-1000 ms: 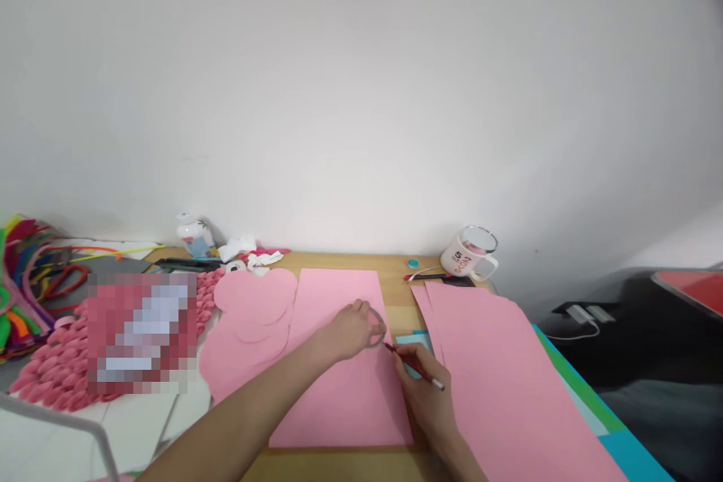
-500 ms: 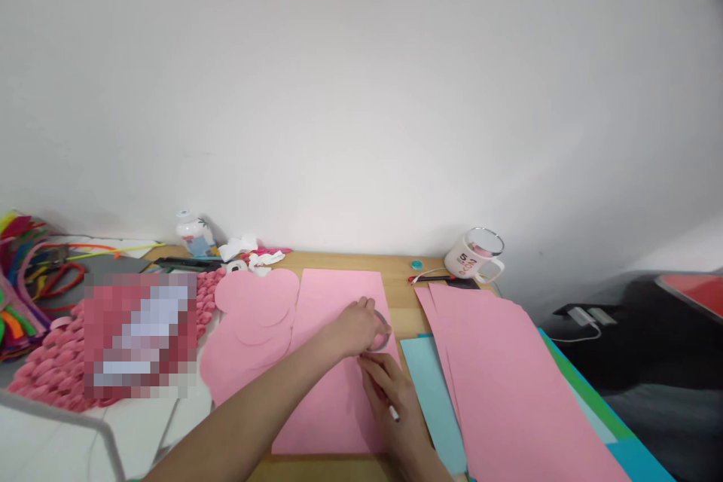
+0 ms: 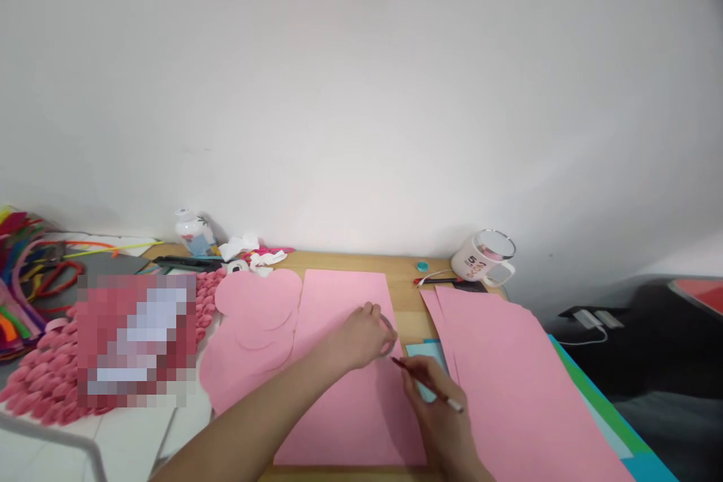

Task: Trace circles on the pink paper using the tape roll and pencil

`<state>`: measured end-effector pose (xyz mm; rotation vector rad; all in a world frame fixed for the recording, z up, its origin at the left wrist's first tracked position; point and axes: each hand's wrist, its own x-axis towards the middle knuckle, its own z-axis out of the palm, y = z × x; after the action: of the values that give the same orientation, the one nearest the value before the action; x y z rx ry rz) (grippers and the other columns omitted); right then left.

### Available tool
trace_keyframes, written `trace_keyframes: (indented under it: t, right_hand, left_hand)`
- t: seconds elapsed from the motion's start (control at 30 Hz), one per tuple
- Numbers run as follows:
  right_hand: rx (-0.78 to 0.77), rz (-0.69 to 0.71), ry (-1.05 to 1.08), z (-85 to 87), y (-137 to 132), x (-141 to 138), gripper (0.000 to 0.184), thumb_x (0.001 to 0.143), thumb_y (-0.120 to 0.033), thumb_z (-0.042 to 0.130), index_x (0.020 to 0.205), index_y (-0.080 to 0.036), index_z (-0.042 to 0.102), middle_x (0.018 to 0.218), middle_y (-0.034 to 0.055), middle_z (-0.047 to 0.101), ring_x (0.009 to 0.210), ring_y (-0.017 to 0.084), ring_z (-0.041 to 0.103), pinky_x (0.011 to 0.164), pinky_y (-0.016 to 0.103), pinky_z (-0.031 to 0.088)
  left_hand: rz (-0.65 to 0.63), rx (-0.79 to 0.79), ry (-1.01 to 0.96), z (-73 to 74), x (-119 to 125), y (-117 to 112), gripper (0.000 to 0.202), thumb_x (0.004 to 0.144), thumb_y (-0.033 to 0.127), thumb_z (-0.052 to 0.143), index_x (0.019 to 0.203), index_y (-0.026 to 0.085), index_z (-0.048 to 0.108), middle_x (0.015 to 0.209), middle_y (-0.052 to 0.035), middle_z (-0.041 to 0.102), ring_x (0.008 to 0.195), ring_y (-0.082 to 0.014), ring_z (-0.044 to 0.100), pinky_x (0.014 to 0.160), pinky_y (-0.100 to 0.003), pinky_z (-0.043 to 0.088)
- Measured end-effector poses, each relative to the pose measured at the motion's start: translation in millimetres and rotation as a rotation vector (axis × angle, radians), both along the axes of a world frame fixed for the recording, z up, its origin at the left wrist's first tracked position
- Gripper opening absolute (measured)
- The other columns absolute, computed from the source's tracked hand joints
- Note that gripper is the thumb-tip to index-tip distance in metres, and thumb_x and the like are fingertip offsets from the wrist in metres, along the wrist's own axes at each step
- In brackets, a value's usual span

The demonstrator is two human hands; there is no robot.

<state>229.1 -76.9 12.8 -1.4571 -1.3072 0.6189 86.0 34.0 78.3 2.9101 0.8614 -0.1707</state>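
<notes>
A pink sheet of paper (image 3: pixel 350 422) lies upright before me on the wooden desk. My left hand (image 3: pixel 367 335) presses a grey ring (image 3: pixel 388 349) onto the sheet near its right edge, fingers curled over it; much of the ring is hidden. Held in my right hand (image 3: pixel 443 399) is a dark pen (image 3: pixel 416 372) with a white end. Its tip points at the sheet just below and right of the ring, and I cannot tell if it touches. Pink paper cutouts with rounded edges (image 3: pixel 248 361) lie overlapping to the left of the sheet.
On the right are stacked pink sheets (image 3: pixel 508 376) over blue and green paper, with a white mug (image 3: pixel 483 260) behind. A white bottle (image 3: pixel 193 232), crumpled tissue (image 3: pixel 240 246), a pink woven item (image 3: pixel 42 384) and red-handled scissors (image 3: pixel 65 279) are on the left. The wall closes off the back.
My right hand has moved right, away from the left hand, and the pen now slants with its tip toward the ring. My left hand has shifted slightly right and down with the ring.
</notes>
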Motion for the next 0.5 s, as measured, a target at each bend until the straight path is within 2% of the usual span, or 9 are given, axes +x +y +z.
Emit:
trace_keyframes:
  t: [0.07, 0.13, 0.23, 0.3, 0.37, 0.43, 0.5]
  right_hand:
    - [-0.04, -0.065, 0.09, 11.8, 14, 18, 0.019, 0.079, -0.038, 0.063, 0.085, -0.021, 0.059, 0.089, 0.0099, 0.072, 0.084, 0.024, 0.07, 0.076, 0.035, 0.058]
    - [-0.059, -0.083, 0.154, 25.1, 36, 33, 0.025, 0.075, -0.041, 0.065, 0.086, -0.021, 0.055, 0.089, 0.0104, 0.073, 0.084, 0.024, 0.071, 0.077, 0.037, 0.057]
    - [-0.02, -0.017, 0.202, 42.5, 75, 36, 0.03, 0.074, -0.042, 0.065, 0.09, -0.021, 0.05, 0.09, 0.0102, 0.073, 0.087, 0.024, 0.071, 0.082, 0.039, 0.055]
    - [-0.007, 0.095, 0.194, 52.0, 99, 24, 0.028, 0.075, -0.042, 0.062, 0.09, -0.021, 0.049, 0.086, 0.0093, 0.073, 0.086, 0.024, 0.07, 0.081, 0.039, 0.055]
    - [-0.06, 0.264, 0.149, 60.0, 118, 6, 0.021, 0.077, -0.036, 0.059, 0.088, -0.022, 0.05, 0.085, 0.0074, 0.073, 0.085, 0.022, 0.07, 0.079, 0.037, 0.055]
    - [-0.165, 0.462, 0.065, 66.0, 131, -13, 0.013, 0.078, -0.026, 0.054, 0.09, -0.022, 0.053, 0.085, 0.0039, 0.073, 0.082, 0.019, 0.07, 0.076, 0.033, 0.055]
    - [-0.273, 0.662, -0.035, 69.4, 138, -27, 0.017, 0.076, -0.017, 0.051, 0.091, -0.022, 0.057, 0.082, 0.0006, 0.073, 0.077, 0.017, 0.069, 0.071, 0.029, 0.054]
  left_hand:
    - [0.012, 0.014, -0.003, -1.6, 1, -5, 0.025, 0.082, 0.011, 0.05, 0.102, 0.02, 0.061, 0.092, -0.0119, 0.059, 0.088, -0.0256, 0.05, 0.067, -0.032, 0.038]
    - [0.022, 0.03, -0.017, -3.2, 4, -11, 0.025, 0.079, 0.007, 0.05, 0.101, 0.017, 0.058, 0.095, -0.0133, 0.059, 0.088, -0.0261, 0.051, 0.068, -0.033, 0.038]
    - [0.082, 0.05, 0.038, -4.9, 13, -19, 0.027, 0.072, 0.004, 0.055, 0.098, 0.014, 0.056, 0.097, -0.016, 0.059, 0.09, -0.0283, 0.052, 0.07, -0.036, 0.04]
    - [0.158, 0.065, 0.086, -7.8, 21, -23, 0.03, 0.069, 0.006, 0.06, 0.099, 0.012, 0.057, 0.102, -0.0203, 0.058, 0.094, -0.0323, 0.053, 0.07, -0.039, 0.04]
    - [0.212, 0.051, 0.096, -14.8, 29, -23, 0.037, 0.067, 0.009, 0.064, 0.104, 0.011, 0.058, 0.11, -0.0235, 0.057, 0.099, -0.0371, 0.052, 0.07, -0.041, 0.041]
    - [0.262, 0.014, 0.107, -26.5, 36, -22, 0.048, 0.066, 0.011, 0.067, 0.113, 0.012, 0.057, 0.113, -0.0231, 0.057, 0.103, -0.0398, 0.051, 0.072, -0.044, 0.043]
    - [0.273, -0.034, 0.082, -40.5, 41, -19, 0.058, 0.062, 0.009, 0.069, 0.118, 0.014, 0.057, 0.113, -0.0205, 0.06, 0.105, -0.0409, 0.051, 0.078, -0.05, 0.044]
